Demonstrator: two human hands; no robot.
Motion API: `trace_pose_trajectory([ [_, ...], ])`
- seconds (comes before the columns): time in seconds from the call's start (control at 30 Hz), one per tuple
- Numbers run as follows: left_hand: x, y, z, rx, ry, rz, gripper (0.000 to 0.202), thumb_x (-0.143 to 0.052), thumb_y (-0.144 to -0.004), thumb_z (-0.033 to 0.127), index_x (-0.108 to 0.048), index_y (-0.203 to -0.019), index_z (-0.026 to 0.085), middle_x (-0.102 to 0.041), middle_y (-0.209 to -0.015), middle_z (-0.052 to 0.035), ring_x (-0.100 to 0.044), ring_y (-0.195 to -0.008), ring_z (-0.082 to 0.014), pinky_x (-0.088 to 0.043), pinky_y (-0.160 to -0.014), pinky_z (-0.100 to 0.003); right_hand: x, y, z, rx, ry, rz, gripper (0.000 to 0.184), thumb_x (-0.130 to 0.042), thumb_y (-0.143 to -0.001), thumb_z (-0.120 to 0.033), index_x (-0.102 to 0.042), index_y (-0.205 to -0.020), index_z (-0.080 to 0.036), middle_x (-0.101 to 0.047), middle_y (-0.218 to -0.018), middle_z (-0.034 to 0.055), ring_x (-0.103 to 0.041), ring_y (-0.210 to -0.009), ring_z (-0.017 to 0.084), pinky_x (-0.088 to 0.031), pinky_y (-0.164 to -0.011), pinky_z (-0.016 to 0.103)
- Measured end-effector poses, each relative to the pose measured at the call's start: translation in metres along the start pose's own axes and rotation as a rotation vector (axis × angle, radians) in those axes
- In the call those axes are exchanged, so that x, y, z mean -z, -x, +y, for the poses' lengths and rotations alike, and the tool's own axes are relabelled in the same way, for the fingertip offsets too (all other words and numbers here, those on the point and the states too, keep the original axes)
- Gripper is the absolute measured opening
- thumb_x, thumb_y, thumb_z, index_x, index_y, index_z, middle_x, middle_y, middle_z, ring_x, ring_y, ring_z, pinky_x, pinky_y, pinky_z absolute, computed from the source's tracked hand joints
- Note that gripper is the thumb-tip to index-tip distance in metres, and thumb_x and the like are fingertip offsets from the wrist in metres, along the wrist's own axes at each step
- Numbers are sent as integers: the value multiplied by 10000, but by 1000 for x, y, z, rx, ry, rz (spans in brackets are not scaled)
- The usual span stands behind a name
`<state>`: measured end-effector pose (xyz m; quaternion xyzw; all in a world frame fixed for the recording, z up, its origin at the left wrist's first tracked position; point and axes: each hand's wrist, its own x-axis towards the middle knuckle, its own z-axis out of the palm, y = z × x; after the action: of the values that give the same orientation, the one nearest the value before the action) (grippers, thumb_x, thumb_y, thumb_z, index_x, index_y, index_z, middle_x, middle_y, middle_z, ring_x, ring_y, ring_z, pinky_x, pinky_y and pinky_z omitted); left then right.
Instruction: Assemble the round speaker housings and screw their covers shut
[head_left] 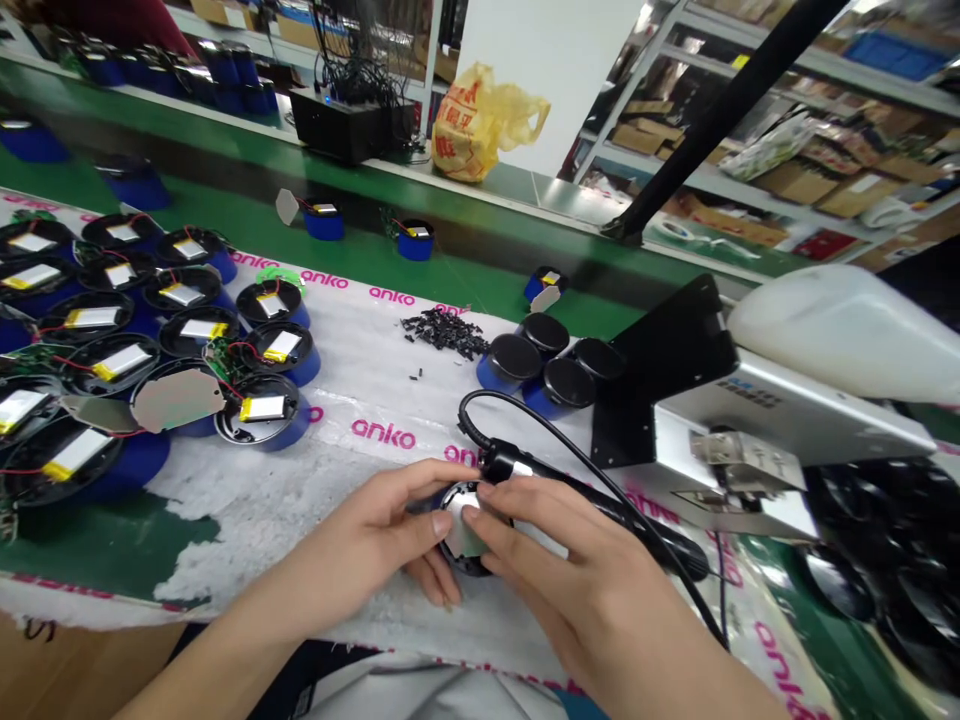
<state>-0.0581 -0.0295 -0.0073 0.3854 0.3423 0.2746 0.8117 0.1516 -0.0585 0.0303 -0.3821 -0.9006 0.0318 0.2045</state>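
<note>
A round black unit with a pale shiny plate on top (463,530) lies on the white anko sheet (360,400) near the table's front edge. My left hand (379,545) curls round its left side, fingers closed on it. My right hand (570,565) presses fingertips onto the plate from the right. A black electric screwdriver (600,500) with its cable lies under and beside the right hand.
Several open blue round units with batteries (262,408) crowd the left. Three closed blue units (547,370) and a pile of small black parts (442,332) sit mid-table. A white machine with a black plate (750,410) stands right. A yellow bag (472,120) sits behind.
</note>
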Motion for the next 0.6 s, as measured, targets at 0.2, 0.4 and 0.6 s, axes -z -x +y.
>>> trace_pose_trajectory([
  [0.2,3,-3,-2,-4,47,-31,374,-722,-907,303,-655,-1272,248,-763,-870,-2,-752,-607,-139,-615,-587,-210,0,-5,-6,-32,42,10,250,-514,-950,-92,-739,-1059,-98,-738,-1020,103,-698,-974,223,-626,-874,332],
  [0.4,2,1,-2,50,36,4,386,-702,-930,335,-647,-1308,276,-791,-847,-6,-777,-688,-175,-644,-669,-263,8,-12,-1,-90,-64,-48,262,-485,-976,-129,-736,-1049,-119,-716,-989,89,-672,-862,199,-613,-747,313],
  [0.6,3,4,-3,71,-23,46,389,-667,-954,359,-621,-1334,290,-783,-806,8,-783,-708,-188,-642,-673,-263,13,-15,1,-140,-195,-139,208,-536,-950,-96,-732,-978,-160,-699,-976,48,-639,-832,161,-550,-699,295],
])
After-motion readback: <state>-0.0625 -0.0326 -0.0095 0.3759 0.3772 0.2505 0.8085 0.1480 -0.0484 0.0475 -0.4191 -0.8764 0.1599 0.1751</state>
